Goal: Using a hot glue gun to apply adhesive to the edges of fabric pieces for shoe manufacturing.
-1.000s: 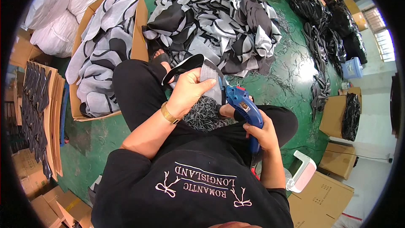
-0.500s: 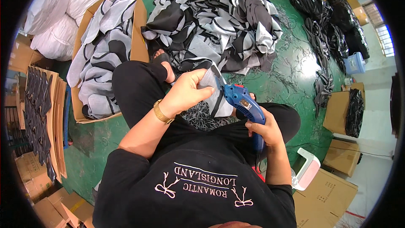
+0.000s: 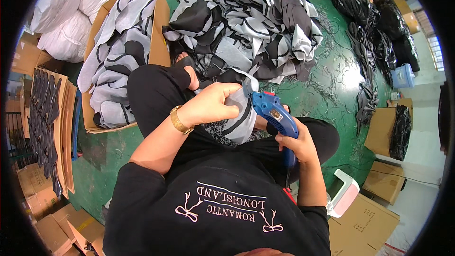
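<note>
My right hand [image 3: 299, 142] wraps round the handle of blue electric scissors [image 3: 275, 112], whose head points away from me and to the left. In my left hand [image 3: 215, 103], a grey and black piece of fabric [image 3: 241, 122] is pinched between thumb and fingers, hanging over my lap. The cutting head sits right at the fabric's edge; the blade itself is hard to make out. Beyond my hands, a large heap of grey and black fabric pieces [image 3: 246, 23] covers the floor. Thin trimmed strips [image 3: 215, 130] lie below the fabric, between my legs.
A cardboard box [image 3: 162, 28] full of similar pieces stands at left, with white sacks [image 3: 66, 38] behind it. Black plastic bags [image 3: 350, 2] line the far right. Offcuts litter the green floor [image 3: 339, 61]. A white and pink stool-like object [image 3: 345, 193] stands by my right elbow.
The fabric has shifted and turned slightly against the scissors, and its lower end has swung left. My left hand has moved a little right and down. The whole view has shifted slightly.
</note>
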`<state>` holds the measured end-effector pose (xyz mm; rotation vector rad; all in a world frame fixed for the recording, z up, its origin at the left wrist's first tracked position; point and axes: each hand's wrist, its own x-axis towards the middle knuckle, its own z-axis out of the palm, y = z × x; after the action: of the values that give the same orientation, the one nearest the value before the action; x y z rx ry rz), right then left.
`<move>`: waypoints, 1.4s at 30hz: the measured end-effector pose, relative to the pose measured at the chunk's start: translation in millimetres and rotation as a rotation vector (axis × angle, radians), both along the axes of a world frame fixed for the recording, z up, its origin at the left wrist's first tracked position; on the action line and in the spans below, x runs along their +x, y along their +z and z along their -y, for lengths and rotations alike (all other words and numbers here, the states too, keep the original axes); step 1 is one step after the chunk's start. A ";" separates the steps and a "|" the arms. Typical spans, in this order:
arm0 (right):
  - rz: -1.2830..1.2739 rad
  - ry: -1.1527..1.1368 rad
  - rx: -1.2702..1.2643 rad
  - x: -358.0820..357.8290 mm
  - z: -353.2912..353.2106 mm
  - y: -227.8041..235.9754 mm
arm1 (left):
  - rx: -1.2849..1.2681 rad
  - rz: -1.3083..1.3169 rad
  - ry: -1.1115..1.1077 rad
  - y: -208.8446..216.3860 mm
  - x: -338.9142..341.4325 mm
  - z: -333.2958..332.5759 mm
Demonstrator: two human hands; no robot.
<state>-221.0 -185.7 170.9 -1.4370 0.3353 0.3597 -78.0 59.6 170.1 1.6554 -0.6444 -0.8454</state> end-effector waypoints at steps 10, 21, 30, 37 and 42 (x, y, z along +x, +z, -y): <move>0.134 -0.232 0.115 15.1 12.1 -10.6 | -0.270 -0.381 0.061 -12.9 11.4 -2.8; 0.128 -0.305 0.107 22.6 32.8 -17.2 | -0.376 -0.263 0.537 2.1 56.1 -41.3; 0.105 -0.370 0.142 41.6 44.5 -26.2 | -0.615 0.159 1.638 -6.3 204.2 -179.9; 0.032 -0.372 0.165 55.1 52.5 -36.0 | -0.373 -0.175 0.916 -61.4 208.5 -67.5; -0.009 -0.403 0.178 61.4 56.4 -39.6 | 0.076 -0.336 0.477 -164.1 193.8 22.4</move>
<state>-159.6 -242.1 131.3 -1.1604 0.5748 0.0654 115.8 37.2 6.0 1.5919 0.0196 -0.7737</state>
